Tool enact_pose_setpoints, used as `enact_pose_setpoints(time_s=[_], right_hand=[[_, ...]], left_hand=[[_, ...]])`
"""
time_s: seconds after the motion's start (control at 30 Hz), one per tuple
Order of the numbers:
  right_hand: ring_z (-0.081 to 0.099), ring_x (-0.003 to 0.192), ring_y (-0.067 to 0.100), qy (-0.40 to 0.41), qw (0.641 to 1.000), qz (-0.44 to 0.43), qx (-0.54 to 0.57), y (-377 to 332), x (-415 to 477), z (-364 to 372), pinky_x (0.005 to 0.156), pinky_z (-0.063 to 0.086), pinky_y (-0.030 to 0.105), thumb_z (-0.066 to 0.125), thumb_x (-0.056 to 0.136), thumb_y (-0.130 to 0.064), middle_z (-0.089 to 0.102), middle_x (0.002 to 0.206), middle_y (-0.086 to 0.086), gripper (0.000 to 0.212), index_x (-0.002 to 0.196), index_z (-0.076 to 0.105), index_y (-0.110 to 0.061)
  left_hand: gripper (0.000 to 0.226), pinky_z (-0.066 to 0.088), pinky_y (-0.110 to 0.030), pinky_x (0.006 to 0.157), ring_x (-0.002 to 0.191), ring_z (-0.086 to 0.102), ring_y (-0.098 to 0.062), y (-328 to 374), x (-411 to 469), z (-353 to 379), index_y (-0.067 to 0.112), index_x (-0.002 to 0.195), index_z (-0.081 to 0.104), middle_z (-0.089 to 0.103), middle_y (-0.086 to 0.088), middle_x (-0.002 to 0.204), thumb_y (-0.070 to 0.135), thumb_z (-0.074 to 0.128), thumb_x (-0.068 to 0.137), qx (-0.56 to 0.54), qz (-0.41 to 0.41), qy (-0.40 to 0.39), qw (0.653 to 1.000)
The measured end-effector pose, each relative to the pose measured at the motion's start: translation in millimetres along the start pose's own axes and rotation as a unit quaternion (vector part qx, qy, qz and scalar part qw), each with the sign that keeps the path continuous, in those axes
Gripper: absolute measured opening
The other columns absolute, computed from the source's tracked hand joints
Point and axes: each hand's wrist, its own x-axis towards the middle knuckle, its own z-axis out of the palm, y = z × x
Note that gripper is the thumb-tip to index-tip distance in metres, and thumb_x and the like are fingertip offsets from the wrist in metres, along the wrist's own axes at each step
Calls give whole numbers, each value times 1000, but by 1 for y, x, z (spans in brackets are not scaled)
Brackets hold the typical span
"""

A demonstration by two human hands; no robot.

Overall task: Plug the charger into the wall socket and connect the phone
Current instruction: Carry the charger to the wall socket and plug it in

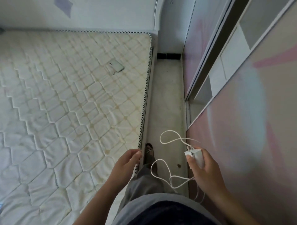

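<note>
My right hand (205, 170) grips a white charger block (195, 158) with its metal prongs pointing up and left. Its white cable (167, 175) hangs in loops over the floor strip. My left hand (127, 162) hovers at the mattress edge with curled fingers, and I see nothing in it. A white phone (116, 66) lies face down on the mattress, far ahead of both hands. A wall socket (171, 2) shows at the very top, on the wall past the bed.
A bare quilted mattress (64, 104) fills the left. A narrow floor strip (167, 104) runs between the bed and a sliding wardrobe (249, 104) on the right. My leg and sandalled foot (149, 151) stand in that strip.
</note>
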Motion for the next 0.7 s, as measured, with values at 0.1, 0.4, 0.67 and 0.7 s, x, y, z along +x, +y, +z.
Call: enact_pose_setpoints(time_s=[0.1, 0.4, 0.67, 0.7], right_hand=[[59, 73, -4, -2, 1000, -5, 2, -26, 78, 3, 56, 41, 9, 60, 83, -37, 65, 86, -10, 15, 97, 58, -32], [58, 82, -10, 14, 999, -49, -18, -114, 283, 12, 61, 42, 8, 59, 82, -39, 62, 95, -16, 31, 112, 55, -31], [62, 81, 9, -21, 1000, -5, -12, -125, 438, 19, 66, 52, 29, 54, 83, -47, 63, 96, -6, 30, 110, 51, -36], [62, 79, 9, -27, 1000, -8, -11, -128, 463, 19, 64, 51, 28, 54, 83, -48, 64, 95, -7, 28, 108, 51, -37]], left_hand=[[21, 40, -17, 71, 96, 63, -6, 41, 64, -13, 28, 100, 63, 69, 9, 101, 35, 45, 92, -23, 12, 8, 1000], [22, 42, -23, 74, 95, 63, -4, 179, 255, -68, 31, 103, 62, 69, 11, 102, 39, 46, 91, 8, 66, 27, 997], [17, 42, -17, 73, 94, 63, 3, 241, 393, -51, 43, 95, 60, 69, 16, 99, 47, 46, 86, 44, 45, -10, 998], [16, 42, -17, 74, 94, 63, 2, 251, 412, -47, 43, 94, 60, 69, 16, 98, 46, 47, 86, 43, 40, -9, 998]])
